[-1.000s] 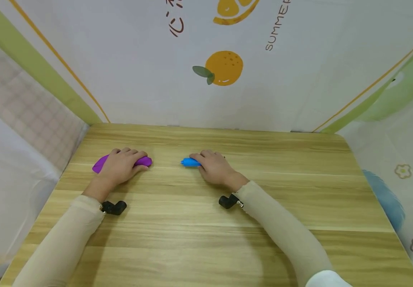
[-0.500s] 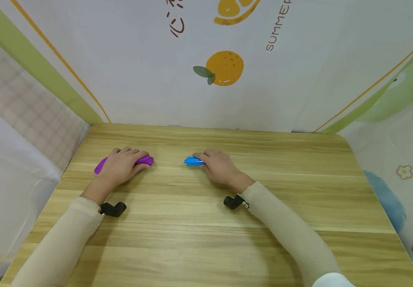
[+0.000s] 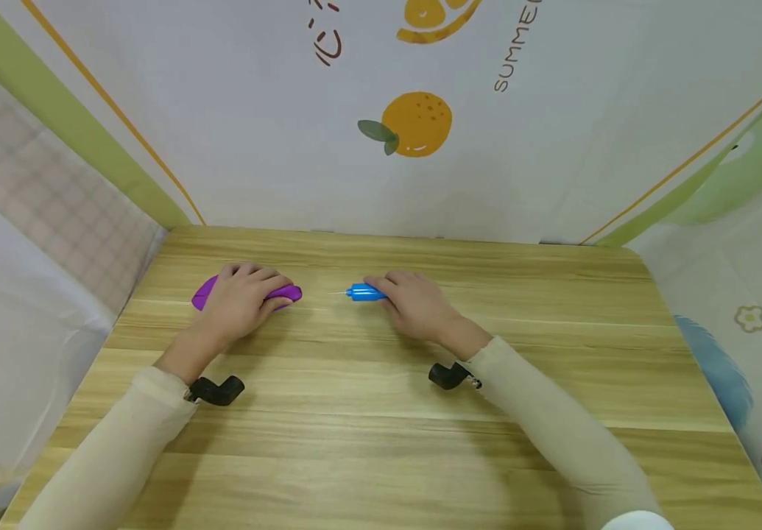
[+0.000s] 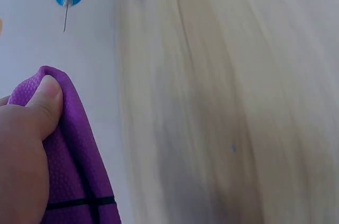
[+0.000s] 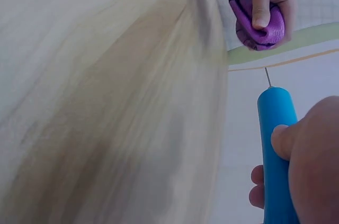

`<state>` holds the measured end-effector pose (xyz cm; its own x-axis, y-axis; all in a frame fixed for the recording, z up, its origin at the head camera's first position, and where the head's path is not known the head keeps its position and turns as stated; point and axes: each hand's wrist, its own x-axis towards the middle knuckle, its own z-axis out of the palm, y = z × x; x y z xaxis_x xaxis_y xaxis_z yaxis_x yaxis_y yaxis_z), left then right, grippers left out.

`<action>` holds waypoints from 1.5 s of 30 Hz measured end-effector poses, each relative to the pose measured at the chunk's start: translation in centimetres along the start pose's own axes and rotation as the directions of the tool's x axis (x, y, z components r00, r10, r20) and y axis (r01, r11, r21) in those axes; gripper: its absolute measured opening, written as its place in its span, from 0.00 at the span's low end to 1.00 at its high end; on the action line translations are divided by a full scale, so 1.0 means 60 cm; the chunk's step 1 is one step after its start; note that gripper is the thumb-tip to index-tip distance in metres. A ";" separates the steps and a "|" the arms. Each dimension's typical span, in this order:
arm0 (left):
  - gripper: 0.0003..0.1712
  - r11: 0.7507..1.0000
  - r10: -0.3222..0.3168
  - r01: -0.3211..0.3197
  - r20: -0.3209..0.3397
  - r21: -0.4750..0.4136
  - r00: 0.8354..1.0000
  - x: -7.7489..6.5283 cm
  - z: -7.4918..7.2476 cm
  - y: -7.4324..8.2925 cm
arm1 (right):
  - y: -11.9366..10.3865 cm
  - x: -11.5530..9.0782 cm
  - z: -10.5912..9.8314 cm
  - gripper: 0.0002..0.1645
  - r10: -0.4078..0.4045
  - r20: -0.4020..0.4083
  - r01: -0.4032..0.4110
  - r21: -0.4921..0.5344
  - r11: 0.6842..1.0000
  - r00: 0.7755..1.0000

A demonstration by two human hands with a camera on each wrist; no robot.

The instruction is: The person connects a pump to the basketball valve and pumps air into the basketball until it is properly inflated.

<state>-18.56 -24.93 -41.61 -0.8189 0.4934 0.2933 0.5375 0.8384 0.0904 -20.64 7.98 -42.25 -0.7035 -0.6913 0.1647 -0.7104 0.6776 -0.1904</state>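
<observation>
My left hand (image 3: 235, 303) grips a soft, folded purple ball (image 4: 80, 147) with pebbled skin and black seam lines. It looks deflated, and the thumb presses on its folded end. Opposite it, my right hand (image 3: 417, 308) holds a blue ball pump (image 5: 275, 176), thumb on one side and fingers curled round the other. A thin metal needle (image 5: 268, 77) sticks out of the pump's end towards the ball. A gap separates the needle tip from the ball. The hand hides the rear of the pump in the head view.
Both hands are over the far part of a wood-grain table (image 3: 327, 456). A white cloth (image 3: 274, 147) with orange prints hangs behind the table. Black wrist cameras (image 3: 220, 390) stick out from both sleeves. A tiny blue speck (image 4: 233, 148) shows on the wood.
My left hand has shifted right with the ball. The right hand has moved slightly right and up with the pump, and its needle now shows more clearly.
</observation>
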 end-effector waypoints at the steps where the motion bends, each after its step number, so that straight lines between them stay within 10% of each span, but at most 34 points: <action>1: 0.14 1.000 0.009 -0.009 -0.006 0.001 1.000 0.002 -0.001 0.004 | -0.001 -0.002 -0.003 0.25 -0.008 -0.013 0.008 -0.004 1.000 1.000; 17: 0.14 0.993 0.108 -0.112 -0.108 -0.034 0.988 0.014 -0.011 0.042 | -0.009 -0.028 -0.031 0.25 -0.066 -0.128 0.064 -0.019 0.998 0.990; 27: 0.14 0.970 0.214 -0.235 -0.242 -0.061 0.947 0.020 -0.008 0.056 | -0.019 -0.042 -0.052 0.26 -0.125 -0.198 0.126 -0.008 0.992 0.972; 33: 0.31 0.958 0.255 -0.280 -0.273 -0.058 0.928 0.023 -0.005 0.060 | -0.023 -0.046 -0.057 0.26 -0.138 -0.178 0.136 -0.021 0.990 0.974; 45: 0.15 0.954 0.262 -0.290 -0.256 -0.079 0.930 0.021 -0.006 0.069 | -0.046 -0.052 -0.074 0.26 -0.193 -0.205 0.135 -0.267 0.954 0.959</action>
<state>-17.29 -20.93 -40.50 -0.5697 0.6192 0.5405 0.7661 0.6382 0.0763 -16.56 9.40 -37.93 -0.5419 -0.7427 0.3934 -0.7780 0.6203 0.0993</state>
